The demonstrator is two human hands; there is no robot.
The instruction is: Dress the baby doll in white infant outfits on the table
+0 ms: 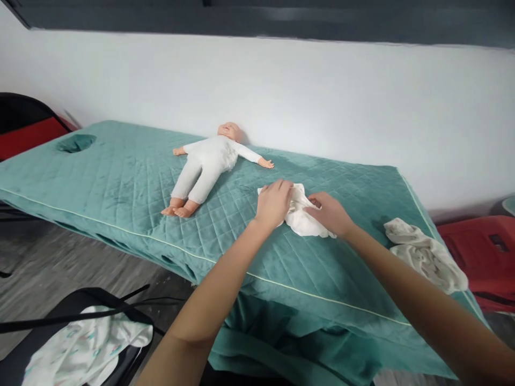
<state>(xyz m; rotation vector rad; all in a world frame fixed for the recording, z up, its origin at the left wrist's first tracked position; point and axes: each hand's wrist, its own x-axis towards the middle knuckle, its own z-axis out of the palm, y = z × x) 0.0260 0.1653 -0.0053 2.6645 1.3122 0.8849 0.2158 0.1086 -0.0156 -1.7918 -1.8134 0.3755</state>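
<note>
A bunched white cloth [303, 217] lies on the green quilted bed cover, with my two hands at either side of it. My left hand [275, 202] is closed on its left part, fingers bent over the fabric. On the other side, my right hand [330, 213] pinches the cloth's right part between thumb and fingers. Whether the cloth is a garment cannot be made out from its folds. Farther left, a baby doll [212, 155] in white lies on its back with arms spread, apart from both hands.
A crumpled off-white cloth [426, 253] rests near the bed's right end. The green bed cover [132, 171] has a round hole at far left. A black chair [72, 305] holding a printed cloth [92, 343] stands at lower left. Red chairs [469, 257] flank the bed; a white wall runs behind.
</note>
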